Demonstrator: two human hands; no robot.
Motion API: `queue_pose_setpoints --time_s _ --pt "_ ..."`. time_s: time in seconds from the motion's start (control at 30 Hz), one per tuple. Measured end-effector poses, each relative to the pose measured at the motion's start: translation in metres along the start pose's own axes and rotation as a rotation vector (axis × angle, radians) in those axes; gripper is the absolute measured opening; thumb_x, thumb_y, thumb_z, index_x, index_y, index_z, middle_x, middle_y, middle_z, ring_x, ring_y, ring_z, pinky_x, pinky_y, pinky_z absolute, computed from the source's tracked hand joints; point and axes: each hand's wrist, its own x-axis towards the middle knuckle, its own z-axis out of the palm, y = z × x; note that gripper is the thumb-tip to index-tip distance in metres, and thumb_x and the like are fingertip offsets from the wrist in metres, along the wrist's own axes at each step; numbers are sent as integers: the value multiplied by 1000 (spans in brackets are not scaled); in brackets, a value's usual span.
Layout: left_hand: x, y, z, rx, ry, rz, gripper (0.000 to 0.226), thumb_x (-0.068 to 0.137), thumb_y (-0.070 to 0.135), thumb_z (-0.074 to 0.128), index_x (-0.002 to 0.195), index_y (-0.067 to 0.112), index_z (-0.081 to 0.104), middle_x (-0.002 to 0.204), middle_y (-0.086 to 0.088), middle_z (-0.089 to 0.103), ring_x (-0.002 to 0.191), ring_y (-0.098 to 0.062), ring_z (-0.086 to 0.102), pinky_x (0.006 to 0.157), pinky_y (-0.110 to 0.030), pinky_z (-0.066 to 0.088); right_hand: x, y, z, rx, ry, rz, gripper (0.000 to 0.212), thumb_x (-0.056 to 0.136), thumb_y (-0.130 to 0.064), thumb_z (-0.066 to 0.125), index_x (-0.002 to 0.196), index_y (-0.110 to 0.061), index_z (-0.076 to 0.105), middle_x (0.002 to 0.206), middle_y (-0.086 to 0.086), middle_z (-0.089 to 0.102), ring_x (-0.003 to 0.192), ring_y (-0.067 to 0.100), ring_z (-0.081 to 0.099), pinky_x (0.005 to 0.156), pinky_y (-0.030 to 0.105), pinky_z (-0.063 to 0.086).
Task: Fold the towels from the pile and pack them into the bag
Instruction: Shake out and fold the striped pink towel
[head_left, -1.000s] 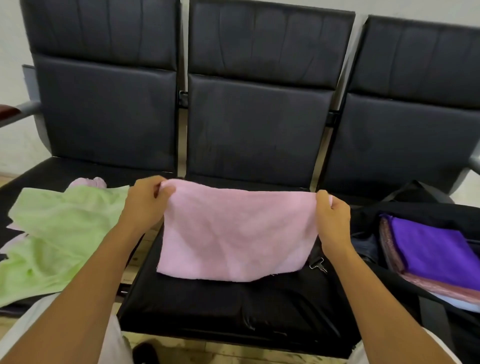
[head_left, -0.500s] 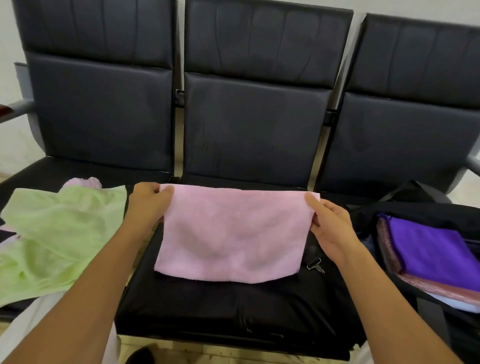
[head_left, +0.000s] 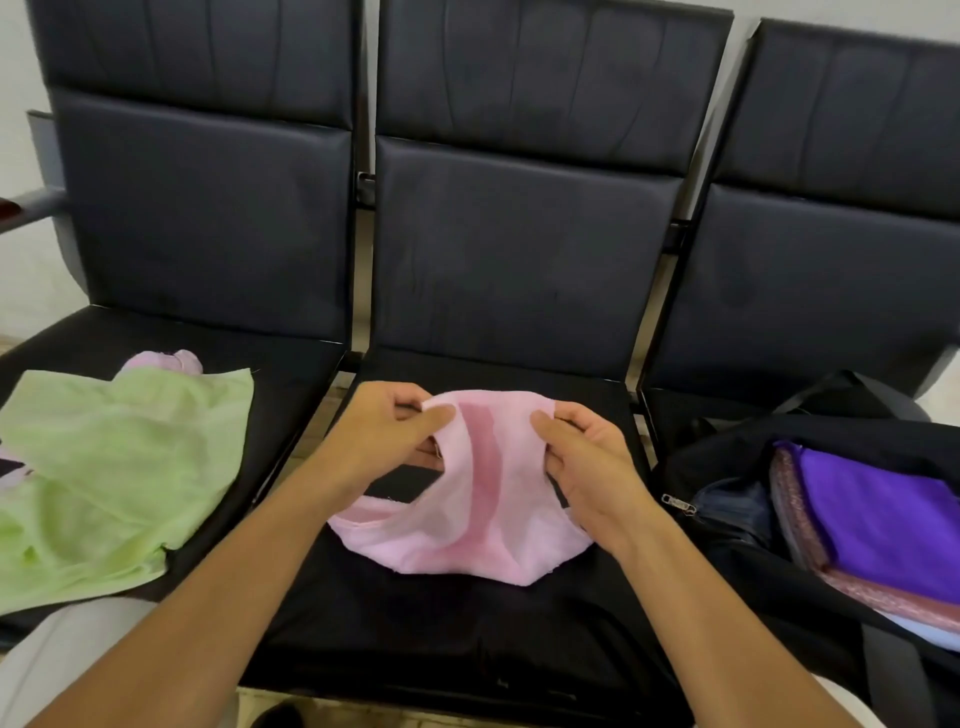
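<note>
Row of three black seats (head_left: 519, 270); we work over the middle one. No tabletop here, only the seat cushion, dark, smooth and sloped slightly toward us.

Left seat: the pile, a loose green towel (head_left: 114, 467) spread flat with a pale pink towel (head_left: 161, 361) bunched behind it. It overhangs the front edge near our leg. Risk: a brush of the left forearm drags it to the floor.

Right seat: the black bag (head_left: 727, 467), mouth open, a purple towel (head_left: 893, 509) folded on top of others inside. The near flap sags and the zipper pull (head_left: 678, 503) lies by the opening. Risk: a soft fold catches on that rim on the way in and comes apart.

Centre: the pink towel (head_left: 467, 499), top edge lifted, bottom resting on the cushion. Left hand (head_left: 384, 436) pinches one upper corner between thumb and fingers; right hand (head_left: 587, 457) pinches the other. Both grips are narrow, holding cloth, and the hands are close together, so the middle sags in a deep crease.

We judge this a half-fold in progress. Main hazards: corners meet out of line and the fold sets crooked; the thin cloth slips out of a fingertip pinch; the lower edge, already rumpled on the cushion, folds under unseen.
</note>
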Motion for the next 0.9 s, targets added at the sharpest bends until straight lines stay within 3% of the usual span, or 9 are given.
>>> queue_pose_setpoints --time_s 0.1,0.3,0.5,0.67,0.8,0.9 --pt "-1 -8 15 61 -4 39 6 91 12 65 92 10 71 83 -6 75 75 -17 74 67 -33 61 0 7 16 -110 -70 -63 11 93 -17 66 102 -21 73 102 4 74 100 26 70 88 48 58" --pt "7 -25 22 109 41 70 10 92 19 65 91 15 74 78 -1 75 76 -15 73 73 -40 62 -3 16 42 -193 -101 -246 9 94 -10 64 100 -11 71 94 -1 74 91 11 71 75 20 56" --pt "13 -22 17 71 -88 39 20 99 20 54 104 15 73 92 -2 75 86 -12 73 85 -35 59 3 19 50 -261 -185 -302 24 91 1 65 112 -10 67 102 0 74 96 11 71 80 23 57" --pt "13 -18 12 74 -262 58 28 100 17 46 104 16 74 101 -2 74 98 -16 69 91 -30 56 10 20 45 -293 -23 -395 23 90 8 61 100 -11 69 95 0 74 90 10 71 77 22 56" --pt "24 -22 0 382 -29 67 14 91 9 59 91 23 61 103 3 65 92 -12 63 74 -21 52 9 14 40 -205 -19 -371 16 92 1 62 101 -11 68 94 0 74 90 11 71 77 24 57" --pt "28 -24 -9 663 -22 5 29 83 17 71 100 29 50 117 5 40 107 -14 44 88 -30 46 10 8 35 -62 -13 -289 16 92 -1 61 100 -12 69 92 -1 73 87 13 69 71 23 55"
